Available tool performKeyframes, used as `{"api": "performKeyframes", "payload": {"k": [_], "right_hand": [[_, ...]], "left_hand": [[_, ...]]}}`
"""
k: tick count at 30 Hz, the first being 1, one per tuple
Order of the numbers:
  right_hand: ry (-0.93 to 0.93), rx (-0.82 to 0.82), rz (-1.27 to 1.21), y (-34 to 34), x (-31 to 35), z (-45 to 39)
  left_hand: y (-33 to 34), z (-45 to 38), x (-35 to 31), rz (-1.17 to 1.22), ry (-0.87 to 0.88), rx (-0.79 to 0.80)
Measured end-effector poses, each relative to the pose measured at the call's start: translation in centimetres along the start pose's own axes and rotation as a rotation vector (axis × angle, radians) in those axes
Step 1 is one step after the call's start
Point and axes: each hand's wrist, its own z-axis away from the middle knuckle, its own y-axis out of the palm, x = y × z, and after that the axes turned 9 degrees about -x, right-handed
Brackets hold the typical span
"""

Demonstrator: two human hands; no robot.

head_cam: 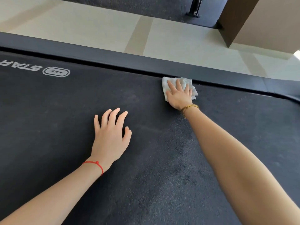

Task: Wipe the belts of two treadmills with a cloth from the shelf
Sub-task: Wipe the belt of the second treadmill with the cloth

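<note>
A black treadmill belt [65, 127] fills most of the view. A white logo [56, 71] is printed at its far left. My right hand [179, 96] lies flat on a white cloth [186, 82] and presses it onto the belt right at the far edge. My left hand [110, 135] rests on the belt near the middle, fingers spread, with nothing in it. The belt looks darker and streaked between my two arms.
A dark grey side rail [146, 62] runs along the belt's far edge. Beyond it lies pale tiled floor [97, 33]. A brown and beige pillar [259, 26] stands at the far right, and a black equipment base [194, 12] on dark flooring at the top.
</note>
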Motion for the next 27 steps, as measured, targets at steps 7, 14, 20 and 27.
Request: {"api": "performKeyframes", "payload": {"k": [7,14,20,27], "right_hand": [[-0.325,0.055,-0.039,1.4,2.1,3.7],[0.064,-0.011,0.054,-1.4,-7.2,0.4],[0.105,-0.004,-0.009,-0.8,-5.5,2.5],[-0.418,-0.031,-0.049,1.2,-0.2,14.2]], "left_hand": [[-0.4,0.1,0.0,-0.004,0.002,0.014],[-0.4,0.0,0.0,0.002,0.004,0.016],[-0.3,0.0,-0.1,-0.004,0.005,0.002],[-0.2,0.1,-0.2,-0.004,0.005,-0.014]]}}
